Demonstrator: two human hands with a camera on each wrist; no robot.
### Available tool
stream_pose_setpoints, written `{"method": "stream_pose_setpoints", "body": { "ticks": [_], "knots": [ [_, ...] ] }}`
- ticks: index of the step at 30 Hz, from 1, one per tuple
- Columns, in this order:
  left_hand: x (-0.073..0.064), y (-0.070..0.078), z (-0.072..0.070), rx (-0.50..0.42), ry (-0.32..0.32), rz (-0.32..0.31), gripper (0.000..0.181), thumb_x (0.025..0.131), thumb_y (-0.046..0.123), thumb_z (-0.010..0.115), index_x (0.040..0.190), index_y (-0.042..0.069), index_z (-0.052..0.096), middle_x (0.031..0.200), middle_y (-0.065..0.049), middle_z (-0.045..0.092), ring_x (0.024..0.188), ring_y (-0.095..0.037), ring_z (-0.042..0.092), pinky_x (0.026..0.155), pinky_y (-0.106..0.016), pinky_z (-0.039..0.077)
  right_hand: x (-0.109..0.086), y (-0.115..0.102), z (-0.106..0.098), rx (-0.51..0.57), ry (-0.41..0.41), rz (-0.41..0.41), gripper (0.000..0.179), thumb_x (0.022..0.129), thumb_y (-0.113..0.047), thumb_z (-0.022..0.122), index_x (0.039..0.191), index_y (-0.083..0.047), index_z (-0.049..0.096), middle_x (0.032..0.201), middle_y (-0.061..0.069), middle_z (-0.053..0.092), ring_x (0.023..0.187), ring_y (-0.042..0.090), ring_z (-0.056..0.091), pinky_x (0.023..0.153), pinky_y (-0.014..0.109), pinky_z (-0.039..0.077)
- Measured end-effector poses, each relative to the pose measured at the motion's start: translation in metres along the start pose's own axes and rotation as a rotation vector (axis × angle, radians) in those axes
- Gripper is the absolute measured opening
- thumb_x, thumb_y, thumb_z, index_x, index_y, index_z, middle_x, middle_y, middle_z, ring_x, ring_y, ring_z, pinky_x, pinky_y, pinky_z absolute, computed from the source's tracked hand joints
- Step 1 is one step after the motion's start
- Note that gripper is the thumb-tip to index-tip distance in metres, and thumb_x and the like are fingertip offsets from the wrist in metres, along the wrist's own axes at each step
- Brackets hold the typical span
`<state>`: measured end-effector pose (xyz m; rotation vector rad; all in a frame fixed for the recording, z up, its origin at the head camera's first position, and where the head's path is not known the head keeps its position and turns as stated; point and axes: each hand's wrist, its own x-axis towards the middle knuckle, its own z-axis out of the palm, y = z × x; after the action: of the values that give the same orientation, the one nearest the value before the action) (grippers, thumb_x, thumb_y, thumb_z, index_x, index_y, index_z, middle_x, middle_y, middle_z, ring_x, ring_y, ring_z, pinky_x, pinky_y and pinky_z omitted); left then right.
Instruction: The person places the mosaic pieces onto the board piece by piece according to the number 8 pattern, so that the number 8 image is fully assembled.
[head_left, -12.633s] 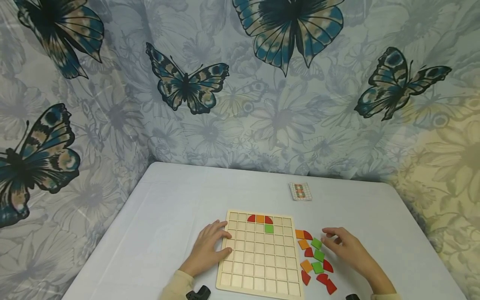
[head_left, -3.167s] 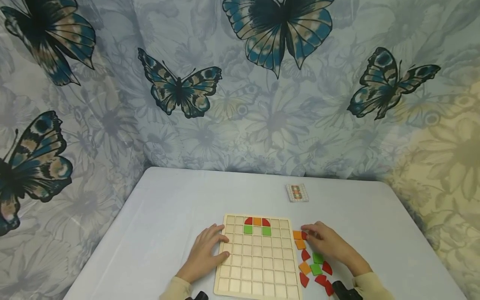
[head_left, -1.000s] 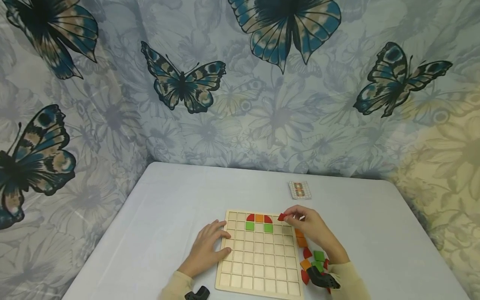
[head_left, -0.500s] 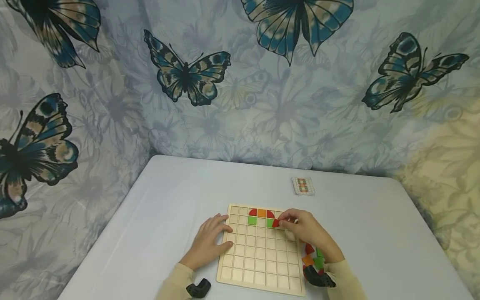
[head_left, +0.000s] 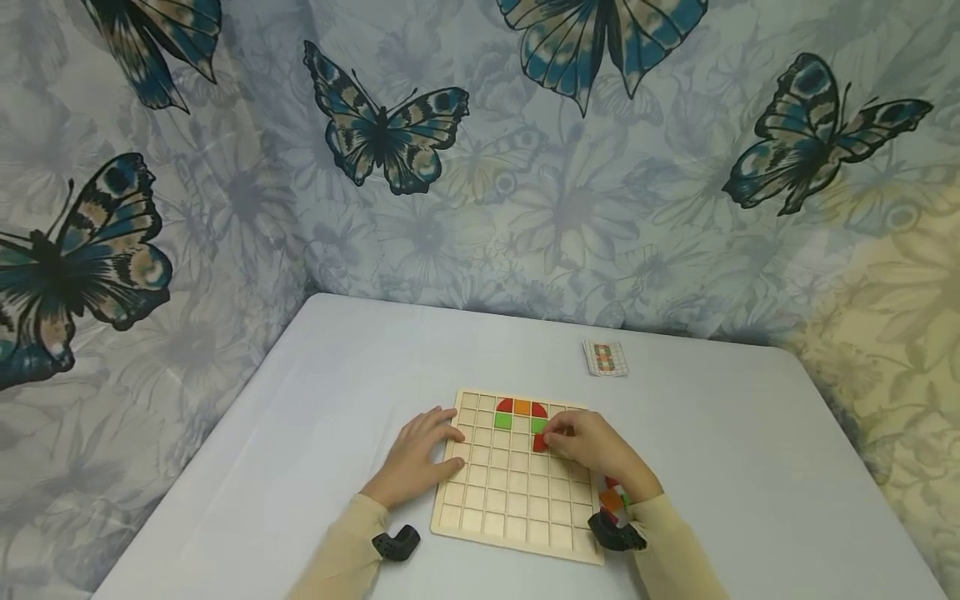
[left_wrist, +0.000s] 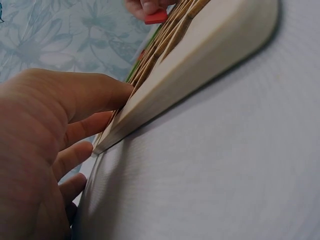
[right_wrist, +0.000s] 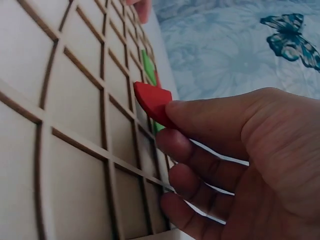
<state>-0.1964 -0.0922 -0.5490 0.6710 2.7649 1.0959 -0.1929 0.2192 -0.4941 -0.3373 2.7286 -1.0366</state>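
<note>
A pale wooden grid board (head_left: 517, 504) lies on the white table. Along its left edge rests my left hand (head_left: 415, 458), fingers spread; the left wrist view shows the thumb on the rim. My right hand (head_left: 596, 447) pinches a red quarter-circle tile (right_wrist: 151, 102) between thumb and index finger. This tile is tilted above the cells just below the right green square (head_left: 539, 426); whether it touches the board I cannot tell. The far row holds an orange square (head_left: 522, 407) between two red quarter-circle tiles (head_left: 506, 405). Under the left one sits another green square (head_left: 503, 421).
Loose tiles, among them an orange square (head_left: 611, 500), lie right of the board, partly hidden by my right forearm. A small stack of pattern cards (head_left: 605, 359) lies beyond the board. Black devices (head_left: 396, 543) sit at both wrists. A butterfly-print cloth (head_left: 517, 217) hangs behind the table.
A second green square has joined the board. My right hand has taken a red quarter-circle tile from the loose ones and carried it left over the board. My left hand stays at the edge.
</note>
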Motion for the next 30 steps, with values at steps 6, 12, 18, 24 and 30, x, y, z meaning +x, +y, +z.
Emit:
{"method": "stream_pose_setpoints", "body": {
  "ticks": [6,12,18,24,30],
  "knots": [
    [0.005,0.001,-0.006,-0.007,-0.015,0.034,0.025,0.092,0.032,0.072,0.116,0.025,0.065,0.160,-0.002,0.043,0.155,-0.031,0.026,0.128,-0.056,0.015,0.004,-0.003,0.004,-0.067,0.048,0.005,0.008,0.097,-0.020,0.068,0.092,-0.017,0.073,0.088,-0.004,0.068,0.080,0.012,0.054,0.070,0.027,0.047],
    [0.003,0.001,-0.008,-0.024,-0.008,0.030,0.024,0.091,0.030,0.073,0.114,0.026,0.066,0.158,-0.002,0.044,0.155,-0.031,0.027,0.128,-0.057,0.016,0.006,-0.006,0.009,-0.109,0.065,0.020,0.007,0.097,-0.020,0.068,0.093,-0.017,0.073,0.089,-0.004,0.068,0.081,0.012,0.054,0.072,0.028,0.047],
    [-0.002,0.001,-0.001,-0.036,0.011,0.027,0.022,0.091,0.030,0.073,0.112,0.027,0.066,0.158,-0.003,0.045,0.154,-0.033,0.029,0.127,-0.060,0.018,0.002,-0.003,0.014,-0.074,0.087,0.034,0.003,0.096,-0.018,0.068,0.094,-0.015,0.069,0.082,-0.003,0.064,0.075,0.012,0.052,0.067,0.026,0.045],
    [-0.006,0.001,0.005,-0.036,-0.015,0.035,0.024,0.092,0.033,0.072,0.113,0.026,0.066,0.158,-0.005,0.045,0.154,-0.035,0.029,0.125,-0.063,0.019,-0.007,-0.001,0.017,-0.038,0.073,0.059,0.003,0.095,-0.016,0.070,0.095,-0.014,0.066,0.078,-0.004,0.060,0.071,0.012,0.051,0.061,0.023,0.042],
    [-0.004,0.001,-0.002,-0.035,0.018,0.038,0.022,0.092,0.030,0.071,0.112,0.026,0.065,0.157,-0.005,0.046,0.153,-0.035,0.030,0.125,-0.062,0.019,0.000,-0.005,0.015,-0.038,0.086,0.044,0.006,0.097,-0.020,0.068,0.098,-0.015,0.067,0.077,-0.003,0.058,0.069,0.012,0.050,0.059,0.023,0.040]
  ]
}}
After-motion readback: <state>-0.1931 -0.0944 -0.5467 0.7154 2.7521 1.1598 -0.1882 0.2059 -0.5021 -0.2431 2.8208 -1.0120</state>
